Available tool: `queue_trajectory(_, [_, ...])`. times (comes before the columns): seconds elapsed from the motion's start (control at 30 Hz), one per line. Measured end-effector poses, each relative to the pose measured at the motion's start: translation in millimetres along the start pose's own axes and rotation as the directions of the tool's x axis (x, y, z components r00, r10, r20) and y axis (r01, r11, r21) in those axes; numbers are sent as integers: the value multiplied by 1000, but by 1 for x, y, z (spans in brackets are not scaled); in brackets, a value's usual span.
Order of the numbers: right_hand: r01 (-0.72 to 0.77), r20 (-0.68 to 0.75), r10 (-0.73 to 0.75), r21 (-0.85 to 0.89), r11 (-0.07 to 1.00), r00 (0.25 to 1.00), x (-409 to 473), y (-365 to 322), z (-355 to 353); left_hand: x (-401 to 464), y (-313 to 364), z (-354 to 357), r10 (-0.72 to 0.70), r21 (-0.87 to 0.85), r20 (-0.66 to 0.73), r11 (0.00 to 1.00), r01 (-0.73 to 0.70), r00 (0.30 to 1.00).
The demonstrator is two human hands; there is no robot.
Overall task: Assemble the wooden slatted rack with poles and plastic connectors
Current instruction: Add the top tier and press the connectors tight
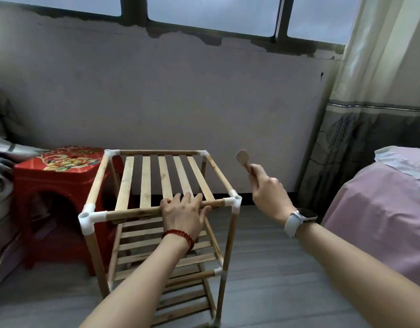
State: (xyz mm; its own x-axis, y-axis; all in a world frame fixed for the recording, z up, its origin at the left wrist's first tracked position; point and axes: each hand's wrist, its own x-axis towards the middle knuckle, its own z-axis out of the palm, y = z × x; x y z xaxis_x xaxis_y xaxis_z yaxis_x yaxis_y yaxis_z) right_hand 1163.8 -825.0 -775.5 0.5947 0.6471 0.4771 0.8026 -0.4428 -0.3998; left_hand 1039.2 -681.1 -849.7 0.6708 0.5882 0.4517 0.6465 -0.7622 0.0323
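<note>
Rack [161,209] stands upright on the floor [275,280] right in front of the person, three slatted tiers of thin poles pushed into white plastic connectors [88,217] at the corners. On its near top pole [138,213] rests the left hand [184,213], fingers curled over the pole and onto the slat ends, steadying the frame. To the right of the rack and a little above its top tier, the right hand [267,189] is closed round a short pole [245,160], round end pointing up, clear of the near right connector [236,201], whose socket shows open.

The rack looks light and stiff but only friction-fitted, so it would likely rack or pop loose if pulled by a slat; the poles close to a connector seem the safest place to hold. Bare wood should grip well, though the thin slats look breakable.

Beyond the rack's left side sits a red stool [59,176]; beyond it all, the wall [180,102].
</note>
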Motion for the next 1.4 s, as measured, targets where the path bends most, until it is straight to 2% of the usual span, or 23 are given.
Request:
queue_trajectory(0.03, [-44,145,56,-86,995,988,-5,7,3,-1,-1,1,0,-2,-4,1000,0,1000])
queue_trajectory(0.07, [-81,177,102,-120,989,979,-6,13,3,-1,-1,2,0,-6,-5,1000,0,1000])
queue_trajectory(0.1, [-108,117,119,-97,989,986,-4,16,0,-1,-1,3,1,-10,-6,1000,-1,1000])
queue_trajectory(0.17, [-78,-149,91,91,993,985,-6,18,-5,0,-1,3,4,-8,-13,1000,-4,1000])
queue_trajectory(0.2, [-65,-202,87,114,991,975,-7,18,-4,0,0,2,4,-4,-16,1000,-4,1000])
queue_trajectory(0.23, [-78,-149,91,93,993,985,-9,17,-2,1,-1,2,4,-2,-14,1000,-4,1000])
queue_trajectory(0.3, [-133,118,136,-36,991,984,-18,17,7,0,-1,1,1,-3,-2,1000,-1,1000])
queue_trajectory(0.33, [-127,137,135,-61,990,981,-19,17,8,0,-2,1,0,-8,0,1000,0,1000])
queue_trajectory(0.43, [-124,-109,146,190,974,983,-15,15,3,0,-1,0,2,-13,17,1000,-2,1000])
queue_trajectory(0.47, [-161,-55,174,185,969,983,-13,15,3,-1,0,0,2,-6,20,1000,-2,1000])
queue_trajectory(0.53, [-232,208,219,40,972,953,-15,16,7,-4,1,0,3,0,26,1000,-3,1000])
queue_trajectory(0.57, [-236,246,225,14,972,943,-15,19,11,-5,1,1,6,0,30,1000,-6,1000])
queue_trajectory(0.67, [-258,165,219,275,926,962,-11,21,12,-5,-2,2,29,-12,47,1000,-28,998])
queue_trajectory(0.77, [-297,224,222,394,870,949,-5,23,14,-1,-6,-2,65,-24,66,998,-64,996])
queue_trajectory(0.83, [-319,286,225,344,883,931,-5,23,16,2,-11,-5,92,-40,92,995,-89,991])
queue_trajectory(0.97, [-245,333,149,267,932,931,1,21,16,3,-18,-9,115,-55,108,992,-110,987])
queue_trajectory(1.03, [-190,289,131,188,964,948,6,20,18,0,-17,-9,130,-45,77,991,-127,989])
queue_trajectory(1.2, [-115,123,141,-199,973,982,14,19,26,-1,-17,-9,132,-47,53,991,-129,990])
queue_trajectory(1.27, [-95,125,119,-184,978,985,16,16,25,0,-18,-10,134,-53,46,990,-132,990])
queue_trajectory(1.4, [-180,225,165,46,983,960,25,14,16,0,-19,-11,136,-54,21,989,-135,990])
